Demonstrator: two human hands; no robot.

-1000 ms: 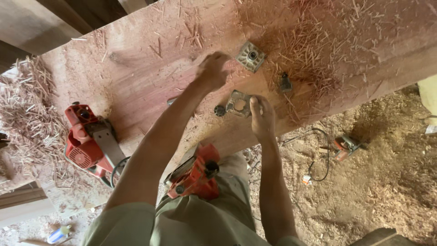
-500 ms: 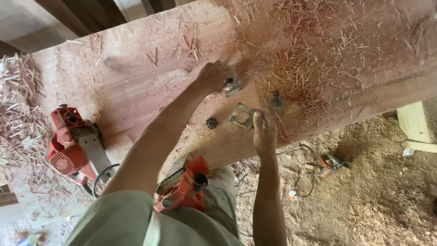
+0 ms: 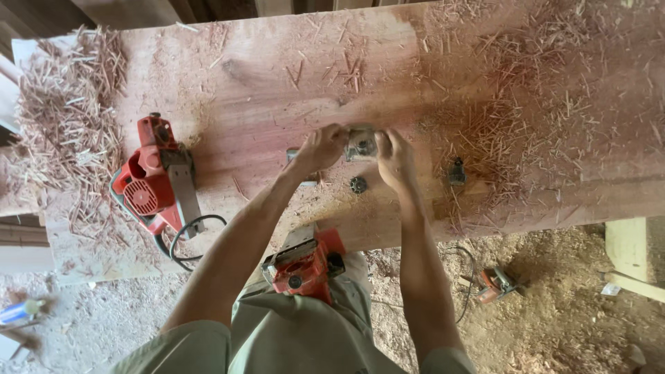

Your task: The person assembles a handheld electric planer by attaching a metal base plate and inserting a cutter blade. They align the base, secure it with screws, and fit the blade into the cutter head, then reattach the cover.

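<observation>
My left hand (image 3: 321, 147) and my right hand (image 3: 394, 157) meet over a small grey metal part (image 3: 361, 143) above the wide reddish wooden slab (image 3: 277, 76), and both grip it, one on each side. Just below the hands, a dark round toothed nut (image 3: 358, 184) lies on the slab. A flat grey metal piece (image 3: 294, 156) shows partly under my left wrist. A small dark metal fitting (image 3: 456, 172) lies to the right of my right hand.
A red electric planer (image 3: 158, 179) with a black cord lies on the slab at the left. Another red power tool (image 3: 302, 262) rests against my lap. A small orange tool (image 3: 493, 282) lies on the sawdust floor. Wood shavings (image 3: 66, 118) pile at the left and upper right.
My left hand carried the grey metal part toward the middle and my right hand came up off the flat piece to join it. The view has shifted right.
</observation>
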